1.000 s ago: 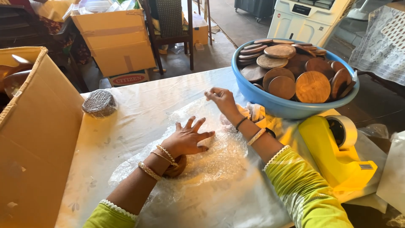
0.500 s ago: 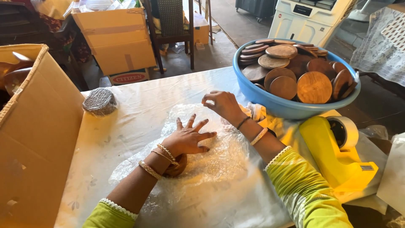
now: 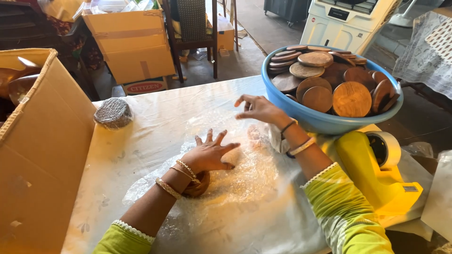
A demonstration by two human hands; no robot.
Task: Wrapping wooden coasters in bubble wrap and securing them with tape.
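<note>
My left hand [image 3: 210,154] lies flat with fingers spread on a clear bubble-wrap sheet [image 3: 245,188] spread on the table. Under my left wrist a round brown wooden piece [image 3: 197,186] shows beneath the wrap. My right hand [image 3: 259,109] hovers above the wrap's far edge with fingers loosely curled and apart, holding nothing, close to the blue basin [image 3: 329,123]. Both wrists wear bangles, and both sleeves are lime green.
The blue basin holds several round wooden discs [image 3: 351,99]. A yellow tape dispenser [image 3: 376,174] sits at right. A wrapped round bundle [image 3: 113,113] lies at far left by an open cardboard box [image 3: 42,155]. More boxes [image 3: 134,44] and a chair stand beyond the table's white cloth [image 3: 155,127].
My right hand has lifted off the wrap's far edge and drifted up toward the basin. My left hand stays pressed flat on the wrap.
</note>
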